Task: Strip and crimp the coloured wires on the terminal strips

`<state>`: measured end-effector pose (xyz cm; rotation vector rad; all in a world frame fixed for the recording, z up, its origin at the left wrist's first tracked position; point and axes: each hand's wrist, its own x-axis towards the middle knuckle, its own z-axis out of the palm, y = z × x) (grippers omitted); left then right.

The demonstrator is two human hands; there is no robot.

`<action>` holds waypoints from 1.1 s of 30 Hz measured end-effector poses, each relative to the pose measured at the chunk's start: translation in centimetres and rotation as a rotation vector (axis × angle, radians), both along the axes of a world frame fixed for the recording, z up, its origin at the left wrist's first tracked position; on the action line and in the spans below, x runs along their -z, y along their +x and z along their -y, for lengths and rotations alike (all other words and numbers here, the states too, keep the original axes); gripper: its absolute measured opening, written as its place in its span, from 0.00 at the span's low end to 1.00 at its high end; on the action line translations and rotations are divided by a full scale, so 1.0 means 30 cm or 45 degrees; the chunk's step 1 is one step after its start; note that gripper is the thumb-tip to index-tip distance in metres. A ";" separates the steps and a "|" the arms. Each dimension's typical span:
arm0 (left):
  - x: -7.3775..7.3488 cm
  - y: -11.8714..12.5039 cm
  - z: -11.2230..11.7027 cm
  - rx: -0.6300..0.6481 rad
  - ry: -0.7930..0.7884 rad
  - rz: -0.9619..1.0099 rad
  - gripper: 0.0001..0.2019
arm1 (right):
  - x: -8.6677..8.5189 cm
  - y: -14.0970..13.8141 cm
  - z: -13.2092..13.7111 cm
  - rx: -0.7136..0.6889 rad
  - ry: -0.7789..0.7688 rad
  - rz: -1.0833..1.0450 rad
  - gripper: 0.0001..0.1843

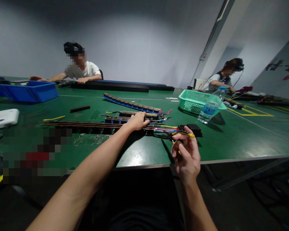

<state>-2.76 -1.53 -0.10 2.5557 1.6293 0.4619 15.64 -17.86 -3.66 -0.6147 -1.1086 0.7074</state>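
My left hand (138, 121) lies over the short strips in the middle of the table, its fingers curled down on a black strip with copper-coloured rails. Under that wrist runs a long black strip (91, 126) with similar rails. Yellow, red and blue wires (167, 127) come out of its right end, beside a black block (194, 130). My right hand (186, 154) is raised at the table's near edge, closed around pliers with yellow-and-black handles (189, 134). The pliers' dark jaws point left, close to the wires; whether they touch any wire I cannot tell.
Behind the strips lies a curved blue strip (132, 104). A green basket (192, 100) and a water bottle (210, 107) stand to the right. At the left are a blue bin (29, 92) and a white device (4, 118). Two people sit across the table near long black profiles (110, 86).
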 end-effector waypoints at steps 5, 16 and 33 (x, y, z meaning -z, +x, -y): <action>0.002 0.002 0.002 0.004 0.005 0.026 0.21 | 0.033 0.016 -0.045 -0.098 -0.072 0.285 0.26; 0.001 0.004 0.002 -0.003 0.012 0.007 0.22 | 0.053 0.006 -0.041 0.193 -0.012 1.014 0.24; 0.002 0.004 0.000 -0.006 0.012 0.007 0.22 | 0.009 0.028 -0.053 -0.158 -0.298 0.596 0.15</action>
